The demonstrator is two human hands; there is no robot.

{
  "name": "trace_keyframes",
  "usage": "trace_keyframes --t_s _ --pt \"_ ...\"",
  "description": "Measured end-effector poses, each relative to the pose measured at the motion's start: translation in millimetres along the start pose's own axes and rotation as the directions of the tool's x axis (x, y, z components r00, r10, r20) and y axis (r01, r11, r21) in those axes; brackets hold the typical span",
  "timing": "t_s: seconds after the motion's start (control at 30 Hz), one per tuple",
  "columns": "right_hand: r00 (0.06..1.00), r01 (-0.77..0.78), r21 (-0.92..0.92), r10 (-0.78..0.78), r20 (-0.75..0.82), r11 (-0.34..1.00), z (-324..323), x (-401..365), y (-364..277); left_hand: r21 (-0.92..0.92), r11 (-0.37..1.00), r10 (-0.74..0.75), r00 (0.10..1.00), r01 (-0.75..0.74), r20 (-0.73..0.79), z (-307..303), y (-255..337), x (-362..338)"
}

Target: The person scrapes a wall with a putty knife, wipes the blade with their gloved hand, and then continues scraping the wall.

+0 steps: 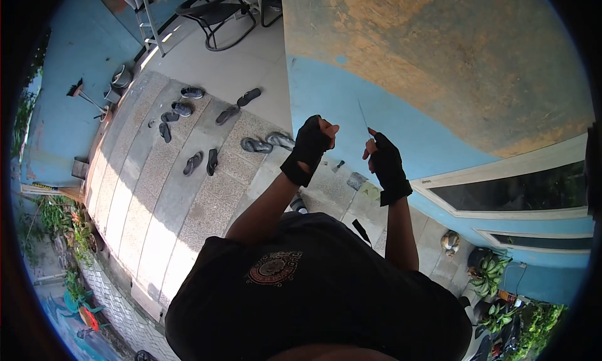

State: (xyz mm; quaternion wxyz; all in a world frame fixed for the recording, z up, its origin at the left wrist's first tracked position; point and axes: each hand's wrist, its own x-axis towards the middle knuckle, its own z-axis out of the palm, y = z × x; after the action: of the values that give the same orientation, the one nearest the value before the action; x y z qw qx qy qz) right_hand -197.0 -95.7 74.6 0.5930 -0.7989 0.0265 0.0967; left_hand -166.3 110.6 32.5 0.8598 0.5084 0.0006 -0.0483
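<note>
Both my hands wear black fingerless gloves and are raised in front of a wall with bare light-blue paint (320,88) and a brown, patchy upper part. My left hand (313,141) is curled into a fist near the wall's left edge, and its palm side is hidden. To its right, my right hand (385,163) is closed round the lower end of a thin, narrow strip (362,113). The strip points up and slightly left, overlapping the blue paint in this view. Its exact kind cannot be made out.
A framed window (508,188) runs along the wall at right. Several sandals and shoes (256,145) lie on the tiled floor at left. A black chair (216,16) and a ladder (150,25) with a person's legs on it stand farther back. Plants (489,276) grow at lower right.
</note>
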Motion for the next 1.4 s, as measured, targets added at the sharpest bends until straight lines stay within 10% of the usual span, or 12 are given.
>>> trace_keyframes --t_s 0.17,0.63,0.83,1.4 --pt "1.0 -0.01 0.121 0.008 0.015 0.993 -18.2 -48.5 22.6 -0.191 0.981 -0.004 0.986 -0.029 -0.168 30.4 -5.9 -41.2" --pt "0.994 -0.086 0.265 0.101 -0.044 0.96 -45.8 -144.7 70.9 -0.174 0.979 -0.085 0.99 0.104 0.112 75.1 -42.7 -122.5" --pt "0.991 -0.04 0.349 0.083 -0.109 0.936 -38.3 -128.1 56.9 -0.091 0.996 0.017 0.997 -0.01 0.079 83.0 -31.6 -107.1" --pt "0.999 0.017 0.476 0.009 -0.052 0.879 38.8 3.6 0.8 0.086 0.963 -0.259 0.966 0.257 0.014 -25.0 -6.5 13.7"
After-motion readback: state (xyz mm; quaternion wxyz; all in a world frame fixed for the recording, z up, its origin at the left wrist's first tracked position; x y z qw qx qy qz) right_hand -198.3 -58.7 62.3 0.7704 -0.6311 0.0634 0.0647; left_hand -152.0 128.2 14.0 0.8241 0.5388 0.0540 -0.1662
